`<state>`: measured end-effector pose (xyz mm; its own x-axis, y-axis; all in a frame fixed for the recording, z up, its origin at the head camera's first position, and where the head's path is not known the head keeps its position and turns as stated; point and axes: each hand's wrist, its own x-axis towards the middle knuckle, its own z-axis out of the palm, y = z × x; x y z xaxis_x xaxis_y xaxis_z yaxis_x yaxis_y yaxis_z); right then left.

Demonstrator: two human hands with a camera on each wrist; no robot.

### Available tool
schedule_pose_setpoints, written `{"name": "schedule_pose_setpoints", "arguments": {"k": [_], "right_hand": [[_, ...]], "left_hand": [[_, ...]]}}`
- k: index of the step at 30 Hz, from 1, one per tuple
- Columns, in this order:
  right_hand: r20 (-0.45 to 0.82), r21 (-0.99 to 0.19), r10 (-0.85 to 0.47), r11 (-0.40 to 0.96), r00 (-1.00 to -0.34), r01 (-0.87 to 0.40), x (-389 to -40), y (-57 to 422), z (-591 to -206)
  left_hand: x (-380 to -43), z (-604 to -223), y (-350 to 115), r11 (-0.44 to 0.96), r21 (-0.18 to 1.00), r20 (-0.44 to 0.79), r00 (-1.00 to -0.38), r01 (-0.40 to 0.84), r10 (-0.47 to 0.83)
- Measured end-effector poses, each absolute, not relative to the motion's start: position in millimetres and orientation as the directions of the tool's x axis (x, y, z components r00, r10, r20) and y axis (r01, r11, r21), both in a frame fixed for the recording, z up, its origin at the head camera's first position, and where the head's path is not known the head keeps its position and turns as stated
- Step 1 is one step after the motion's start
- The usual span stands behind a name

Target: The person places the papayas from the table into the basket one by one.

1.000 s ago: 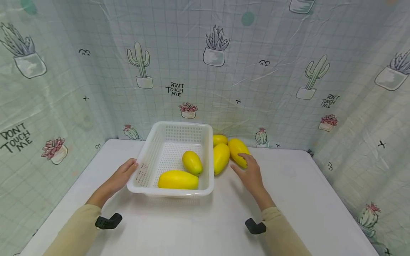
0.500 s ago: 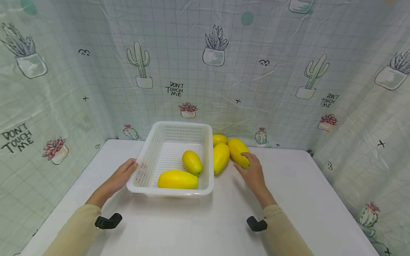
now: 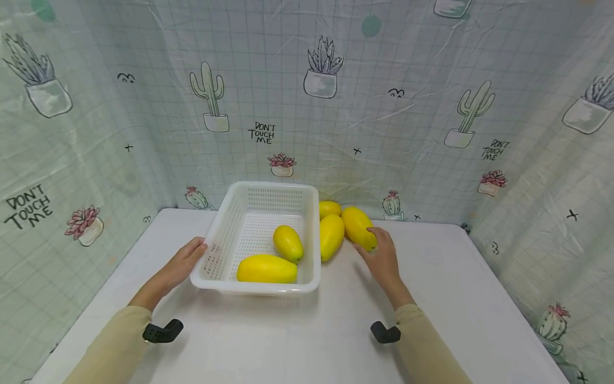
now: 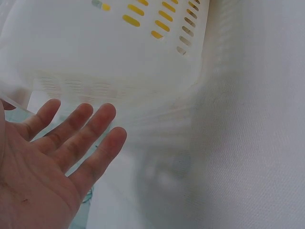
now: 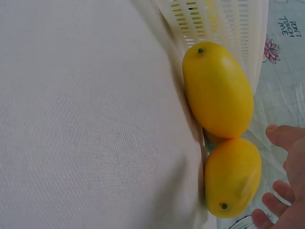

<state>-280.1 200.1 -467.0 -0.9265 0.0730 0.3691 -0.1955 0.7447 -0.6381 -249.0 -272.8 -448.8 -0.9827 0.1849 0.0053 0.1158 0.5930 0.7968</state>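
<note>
A white perforated plastic basket [image 3: 255, 288] holds two yellow mangoes, one upright-leaning [image 3: 288, 244] and one lying across [image 3: 267, 269]. My left hand [image 3: 179, 264] touches its left rim; in the left wrist view, the four fingers [image 4: 102, 157] stretch out spread beside the outer wall, with the thumb mostly out of frame. Several more mangoes lie right of the basket. At the outermost mango [image 3: 358, 229] my right hand [image 3: 384, 261] is spread, thumb and fingers apart around its near end. The right wrist view shows a gap between this hand [image 5: 290, 186] and the mangoes.
Another mango [image 3: 331, 237] leans along the basket's right side, with one [image 3: 329, 209] behind it, partly hidden. The white table [image 3: 431, 298] ends at a printed cloth backdrop [image 3: 307, 117] at the back and sides. Each wrist wears a black camera mount [image 3: 385, 333].
My right hand has shifted slightly rightwards around the near end of the outermost mango. My left hand, the basket and the mangoes stay where they were.
</note>
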Motion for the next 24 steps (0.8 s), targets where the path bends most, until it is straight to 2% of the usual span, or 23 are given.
{"name": "schedule_pose_setpoints", "arguments": {"k": [24], "right_hand": [[0.274, -0.678, 0.144, 0.73, -0.951, -0.085, -295, 213, -480]], "left_hand": [[-248, -449, -272, 0.576, 0.81, 0.0, -0.981, 0.113, 0.192]]}}
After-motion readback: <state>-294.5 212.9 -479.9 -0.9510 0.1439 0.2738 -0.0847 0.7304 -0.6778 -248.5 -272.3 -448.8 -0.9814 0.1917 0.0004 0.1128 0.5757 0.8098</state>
